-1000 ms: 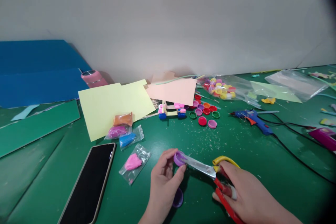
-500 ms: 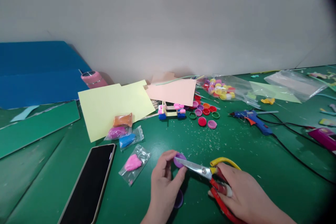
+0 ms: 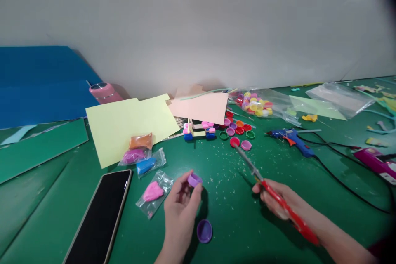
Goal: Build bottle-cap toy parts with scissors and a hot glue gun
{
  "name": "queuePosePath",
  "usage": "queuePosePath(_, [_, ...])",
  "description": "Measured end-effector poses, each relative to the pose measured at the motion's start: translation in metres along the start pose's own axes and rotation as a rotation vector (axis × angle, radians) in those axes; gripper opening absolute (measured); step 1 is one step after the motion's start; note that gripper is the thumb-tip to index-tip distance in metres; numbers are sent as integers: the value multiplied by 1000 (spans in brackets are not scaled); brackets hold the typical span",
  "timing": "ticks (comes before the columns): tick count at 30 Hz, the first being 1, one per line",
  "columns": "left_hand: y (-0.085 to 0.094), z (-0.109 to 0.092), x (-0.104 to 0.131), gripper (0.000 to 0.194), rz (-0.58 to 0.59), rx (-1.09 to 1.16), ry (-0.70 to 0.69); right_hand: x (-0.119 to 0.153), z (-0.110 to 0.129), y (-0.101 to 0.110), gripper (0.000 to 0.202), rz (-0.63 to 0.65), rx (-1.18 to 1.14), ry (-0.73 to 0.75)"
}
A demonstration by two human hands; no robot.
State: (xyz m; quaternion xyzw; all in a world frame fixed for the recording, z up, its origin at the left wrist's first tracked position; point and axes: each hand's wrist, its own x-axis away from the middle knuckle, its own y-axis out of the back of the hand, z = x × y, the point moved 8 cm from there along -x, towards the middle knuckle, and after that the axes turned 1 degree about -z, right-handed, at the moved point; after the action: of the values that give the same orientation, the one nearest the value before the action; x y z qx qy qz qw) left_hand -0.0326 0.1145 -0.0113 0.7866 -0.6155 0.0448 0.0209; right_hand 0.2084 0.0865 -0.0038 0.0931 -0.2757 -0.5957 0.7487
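Running along the back is a big pale grey-white panel (image 3: 185,29), with a green tabletop (image 3: 241,231) in front. Next size down, a pale yellow paper sheet (image 3: 123,119) sits left of middle, and a black smartphone in a beige case (image 3: 99,214) lies nearer. Then the hands, which are well apart: the right hand (image 3: 286,193) is wrapped round some red-handled metal scissors (image 3: 272,192), blades pointing away (tips overlap a red cap, can't tell if they touch). A blue plastic glue gun (image 3: 291,138) lies beyond that hand. Left hand (image 3: 181,210) has a light purple round plastic cap (image 3: 194,180) pinched between thumb and fingers, above the table, with a darker purple round cap (image 3: 204,231) just beside the wrist.
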Motion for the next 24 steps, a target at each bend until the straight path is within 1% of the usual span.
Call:
queuePosePath(1, [4, -6, -1, 31, -29, -38, -45, -2, -3, 7, 24, -36, 54, -4])
queuePosePath(3, [7, -22, -2, 29, -45, -152, -196, -5, -5, 24, 26, -156, 283, -12])
queuePosePath(5, [1, -37, 0, 29, -5, -294, -349, -5, -4, 34, 27, -245, 483, -17])
queuePosePath(6, [-4, -41, 1, 29, 27, -356, -392, -4, -4, 37, 27, -266, 538, -18])
queuePosePath(8, [-11, -46, 2, 25, 67, -424, -411, -2, -4, 38, 26, -284, 599, -28])
queuePosePath(10, [-10, -49, 1, 23, 51, -425, -369, 0, -6, 41, 28, -308, 646, -53])
queuePosePath(12, [-1, -50, -2, 22, 2, -386, -289, 2, -8, 43, 32, -324, 638, -65])
queuePosePath(16, [21, -49, -4, 25, -43, -235, -93, 4, -5, 40, 34, -296, 500, -23])
queuePosePath(18, [26, -45, 0, 26, -49, -99, 9, 6, 0, 34, 31, -265, 427, -10])
queuePosePath(19, [24, -40, 5, 25, -24, -12, 72, 6, 4, 29, 29, -241, 387, 1])
queuePosePath(20, [18, -35, 10, 25, 20, 77, 145, 7, 10, 23, 27, -219, 351, 18])
queuePosePath(22, [-4, -25, 26, 25, 170, 230, 280, 8, 27, 8, 22, -173, 290, 86])
queuePosePath(24, [-21, -21, 40, 24, 233, 312, 318, 9, 46, -10, 19, -155, 275, 171])
